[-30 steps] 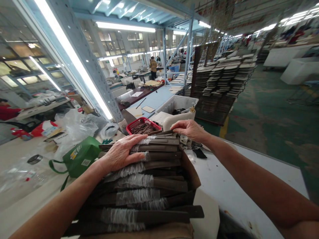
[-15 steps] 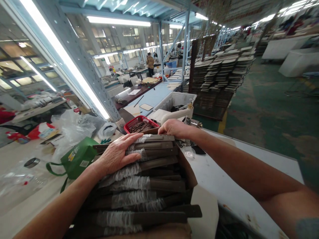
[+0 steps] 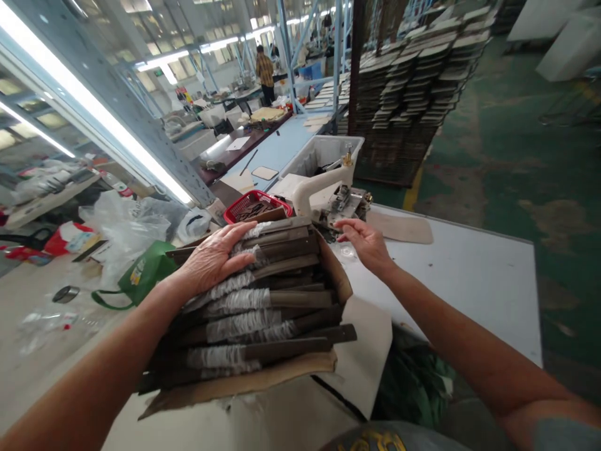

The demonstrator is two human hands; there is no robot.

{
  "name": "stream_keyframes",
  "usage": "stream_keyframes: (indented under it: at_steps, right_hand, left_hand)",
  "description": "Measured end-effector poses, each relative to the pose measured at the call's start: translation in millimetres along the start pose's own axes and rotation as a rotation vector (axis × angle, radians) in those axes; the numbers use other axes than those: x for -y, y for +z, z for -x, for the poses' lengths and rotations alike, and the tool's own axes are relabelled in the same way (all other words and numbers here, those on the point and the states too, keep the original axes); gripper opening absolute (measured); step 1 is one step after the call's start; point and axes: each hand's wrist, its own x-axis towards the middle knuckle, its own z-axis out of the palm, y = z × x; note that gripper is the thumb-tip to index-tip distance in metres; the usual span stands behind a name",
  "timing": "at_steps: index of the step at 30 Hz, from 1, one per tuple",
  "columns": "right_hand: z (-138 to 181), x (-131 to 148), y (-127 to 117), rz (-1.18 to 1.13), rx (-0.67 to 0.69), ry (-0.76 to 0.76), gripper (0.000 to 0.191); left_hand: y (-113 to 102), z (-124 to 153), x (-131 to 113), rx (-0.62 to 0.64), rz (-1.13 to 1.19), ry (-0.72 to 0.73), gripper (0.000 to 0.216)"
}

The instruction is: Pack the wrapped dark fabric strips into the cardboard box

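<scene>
My left hand (image 3: 213, 257) lies flat, fingers stretched, on bundles of dark brown strips (image 3: 295, 299). Crinkled clear plastic is wrapped around the middle of each bundle. They are packed in rows in an open cardboard box (image 3: 253, 380) whose flaps are folded outward. To the right of the box, above the white table, is my right hand (image 3: 366, 245). Its fingers are loosely bent and slightly apart, with nothing visible in them. Just beyond its fingertips stands a sewing machine (image 3: 312, 188) with a cream arm and bare metal parts.
A red basket (image 3: 232, 214) of small brown pieces sits behind the box. A green bag (image 3: 148, 269) and clear plastic bags (image 3: 126, 228) lie on the left. The white tabletop (image 3: 479, 275) extends right; a grey-white bin (image 3: 352, 150) stands behind the machine. A person (image 3: 264, 75) stands far back.
My right hand has let go at the box's far right corner and moved right, toward the machine. My left hand stays on the bundles. The view has tilted down.
</scene>
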Motion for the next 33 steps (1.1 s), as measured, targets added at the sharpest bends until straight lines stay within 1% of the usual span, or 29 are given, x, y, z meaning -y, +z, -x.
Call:
stream_keyframes:
  at_steps: [2,3,5,6,8,10,13,15,17,19,22,25,27,28,31,33]
  right_hand:
    - [42,-2,-2,-0.011,-0.051,0.000,0.046]
    - [62,1,-3,-0.015,-0.062,-0.029,0.047]
    - [99,8,-6,-0.007,-0.050,-0.134,0.051]
    - [114,12,-7,0.013,-0.023,-0.189,0.056]
    - [136,17,-10,0.090,0.044,-0.267,0.067]
    - [148,21,-12,0.179,0.101,-0.300,0.077]
    - [155,24,-11,0.244,0.131,-0.326,0.092]
    - [157,27,-6,0.240,0.140,-0.352,0.107]
    - [158,30,2,0.230,0.149,-0.386,0.118]
    - [159,32,10,0.220,0.140,-0.401,0.120]
    - [155,34,21,0.212,0.107,-0.380,0.117]
    - [148,36,27,0.210,0.099,-0.372,0.116]
    - [143,37,30,0.191,0.108,-0.363,0.113]
    - [141,38,31,0.176,0.115,-0.356,0.110]
    - [138,40,32,0.137,0.126,-0.339,0.102]
    - [138,41,33,0.126,0.116,-0.330,0.098]
  left_hand:
    - [-2,-1,0,0.005,0.010,-0.004,0.075]
    - [-3,-1,0,0.010,0.016,-0.006,0.076]
    - [-6,-1,1,0.016,0.022,-0.004,0.076]
    - [-8,-1,2,0.014,0.022,0.000,0.075]
    - [-12,0,1,0.010,0.017,0.009,0.075]
    - [-15,2,-1,-0.002,0.007,0.014,0.076]
    - [-21,4,-10,0.009,-0.024,0.007,0.077]
    - [-25,6,-17,0.030,-0.066,-0.011,0.076]
    - [-30,10,-25,0.023,-0.121,-0.029,0.075]
    - [-33,17,-37,-0.010,-0.166,-0.009,0.075]
    - [-31,38,-66,-0.016,-0.186,0.129,0.082]
    - [-15,63,-100,0.037,-0.218,0.274,0.101]
    - [1,78,-116,0.065,-0.301,0.298,0.110]
    - [10,82,-120,0.076,-0.351,0.290,0.110]
    - [30,87,-123,0.075,-0.461,0.230,0.095]
    - [36,85,-120,0.057,-0.489,0.211,0.082]
